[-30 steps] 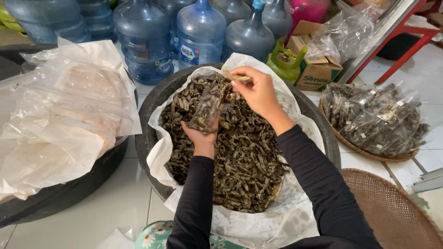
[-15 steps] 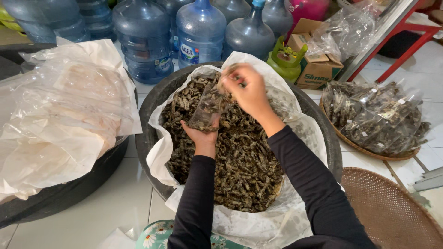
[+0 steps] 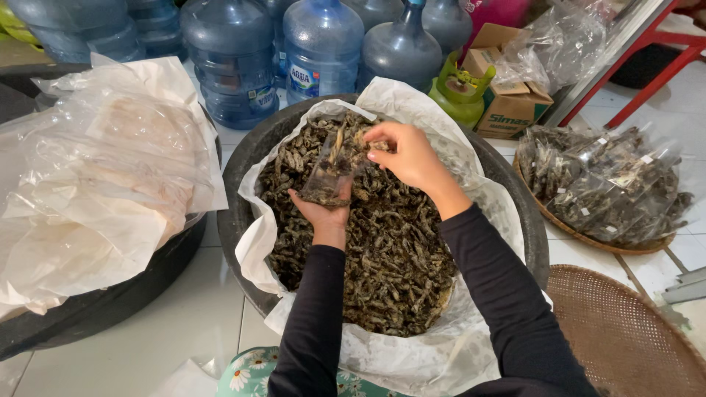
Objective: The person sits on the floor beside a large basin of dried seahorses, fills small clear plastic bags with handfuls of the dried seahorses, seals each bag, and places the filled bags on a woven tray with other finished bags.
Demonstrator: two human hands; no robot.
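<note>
**Over the lined basin, the right hand meets the mouth of the bag**

Above the middle of the big dark basin (image 3: 246,165), the left hand (image 3: 323,212) lies palm up under a small clear plastic bag (image 3: 331,170), its fingers curled lightly round the bottom so that the bag stands nearly upright. The bag is already part filled with the same dark dried pieces (image 3: 390,257) that heap the basin on their white paper lining (image 3: 471,184).

A second ago the right hand (image 3: 412,156) was a little further to the right, holding a pinch of pieces clear of the bag's top. Half a second ago it had come in over the opening. Now its fingertips (image 3: 375,137) are bunched together right at the bag's mouth, touching or just beside the rim; whether they have anything pinched between them cannot be told, since the fingers hide it. The left hand and the bag have hardly shifted through all this.

Taken together, this reads as one more pinch going into the bag, with the filling well under way.

To the right, a shallow woven tray (image 3: 588,239) holds many sealed bags (image 3: 603,184) of the same kind. Large water bottles (image 3: 323,51) stand behind the basin.
</note>
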